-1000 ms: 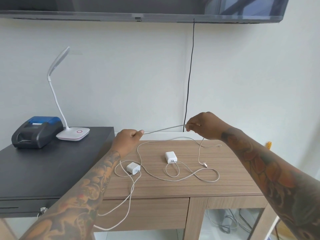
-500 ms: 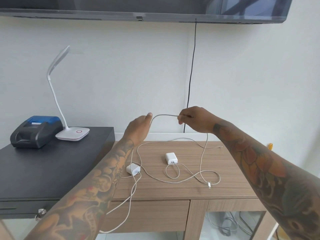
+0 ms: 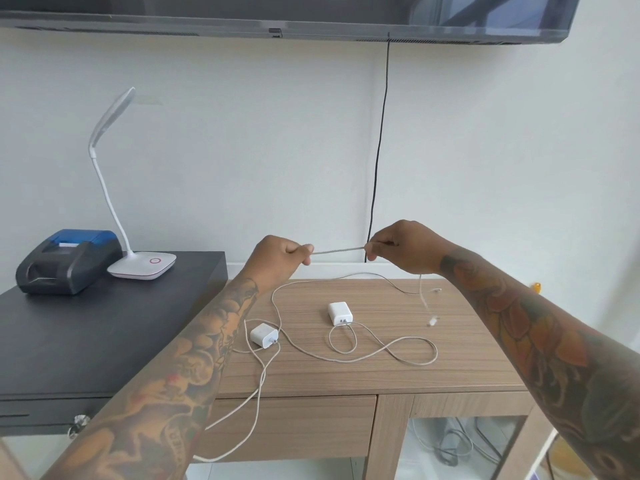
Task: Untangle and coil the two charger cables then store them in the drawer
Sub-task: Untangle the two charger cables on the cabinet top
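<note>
While both hands (image 3: 282, 256) (image 3: 403, 247) grip one cable (image 3: 337, 251) taut, the drawer (image 3: 294, 427) sits closed.

text: none legible | labels, brands, numbers: none | lamp base (image 3: 142, 266): red ring mark only, no lettering

television (image 3: 311, 15): top cut off | cable plug (image 3: 433, 321): blurred | forearms: cropped

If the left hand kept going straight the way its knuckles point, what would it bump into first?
Probably the right hand: the left hand points along the taut cable toward it, with nothing between. Depth is hard to judge, though.
</note>
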